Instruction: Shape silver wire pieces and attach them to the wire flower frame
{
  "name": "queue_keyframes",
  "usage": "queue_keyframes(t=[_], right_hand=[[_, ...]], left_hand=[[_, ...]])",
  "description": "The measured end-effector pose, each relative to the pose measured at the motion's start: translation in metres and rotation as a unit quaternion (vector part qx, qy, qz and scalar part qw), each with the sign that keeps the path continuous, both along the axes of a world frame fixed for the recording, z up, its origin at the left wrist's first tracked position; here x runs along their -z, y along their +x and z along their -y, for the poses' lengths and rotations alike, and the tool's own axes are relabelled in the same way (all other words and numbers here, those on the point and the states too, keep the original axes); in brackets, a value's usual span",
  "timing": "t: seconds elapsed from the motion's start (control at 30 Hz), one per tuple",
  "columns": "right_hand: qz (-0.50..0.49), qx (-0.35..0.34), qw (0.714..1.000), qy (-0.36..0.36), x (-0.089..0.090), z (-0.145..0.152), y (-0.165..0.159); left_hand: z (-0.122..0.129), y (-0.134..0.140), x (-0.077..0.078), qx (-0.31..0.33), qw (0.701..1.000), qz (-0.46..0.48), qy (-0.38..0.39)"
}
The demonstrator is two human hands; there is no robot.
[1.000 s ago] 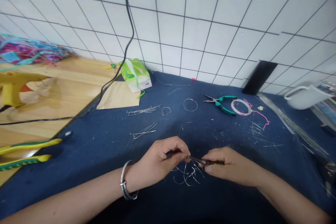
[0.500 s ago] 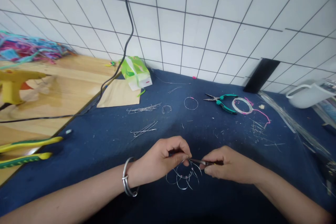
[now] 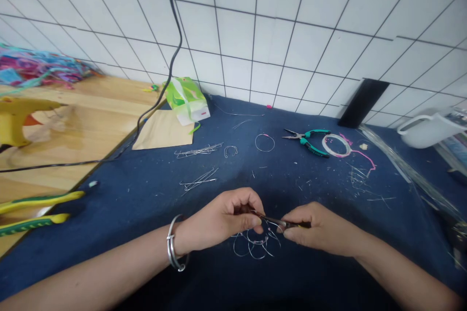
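My left hand (image 3: 231,214) pinches a wire ring with pink beads (image 3: 258,241) between thumb and forefinger. Thin silver wire loops fan out from that ring below my fingers, petal-like. Slim dark tweezers (image 3: 275,221) are gripped in my right hand (image 3: 315,228), their tip reaching in at the left fingertips. Exactly what the tip touches is hidden by my left fingers. On the blue cloth beyond lie a plain wire ring with a pink bead (image 3: 264,143), a small curled wire piece (image 3: 230,151) and two bundles of bent wires (image 3: 199,150).
Teal-handled pliers (image 3: 306,141) lie by a coil of clear line (image 3: 335,146). Wire scraps (image 3: 359,179) are scattered to the right, near a white mug (image 3: 425,131). At left are yellow-green handles (image 3: 44,199), a yellow glue gun (image 3: 22,119), a black cable (image 3: 175,53) and a green packet (image 3: 186,99).
The tweezers' tip has moved left, further in behind my left fingertips. The wire ring with its loops has turned slightly in my left hand.
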State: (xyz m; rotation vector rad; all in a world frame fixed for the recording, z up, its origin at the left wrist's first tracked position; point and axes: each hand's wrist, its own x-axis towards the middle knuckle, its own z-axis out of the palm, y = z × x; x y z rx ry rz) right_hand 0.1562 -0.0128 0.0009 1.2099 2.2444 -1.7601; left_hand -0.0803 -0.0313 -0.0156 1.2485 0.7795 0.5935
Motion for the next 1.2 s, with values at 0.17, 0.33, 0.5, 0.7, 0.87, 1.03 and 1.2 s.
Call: queue_keyframes(t=[0.17, 0.33, 0.5, 0.7, 0.87, 1.03, 1.2], right_hand=[[-0.004, 0.005, 1.0, -0.012, 0.0008, 0.0006, 0.0025], [-0.004, 0.008, 1.0, -0.005, 0.0003, 0.0016, 0.0017], [-0.001, 0.01, 1.0, 0.021, 0.0013, 0.0032, 0.0008], [0.006, 0.015, 0.999, 0.028, 0.0008, 0.0049, -0.0001], [0.011, 0.017, 0.999, 0.039, 0.0012, 0.0046, -0.0001], [0.014, 0.016, 0.999, 0.034, 0.0021, 0.0044, -0.0013], [0.008, 0.01, 1.0, 0.018, -0.0014, 0.0014, -0.0008]], left_hand=[[0.0003, 0.0014, 0.0004, -0.008, 1.0, -0.001, -0.018], [0.0009, 0.0028, 0.0018, -0.027, 0.999, -0.003, -0.046], [0.0011, 0.0024, 0.003, -0.031, 0.998, -0.033, -0.051], [-0.001, -0.002, 0.0029, -0.012, 0.994, -0.107, -0.028], [-0.002, -0.0028, 0.0049, -0.007, 0.996, -0.08, -0.037], [0.0006, 0.0007, 0.006, -0.024, 0.998, -0.049, -0.02], [0.0003, 0.0016, 0.0056, -0.019, 0.999, -0.013, -0.025]])
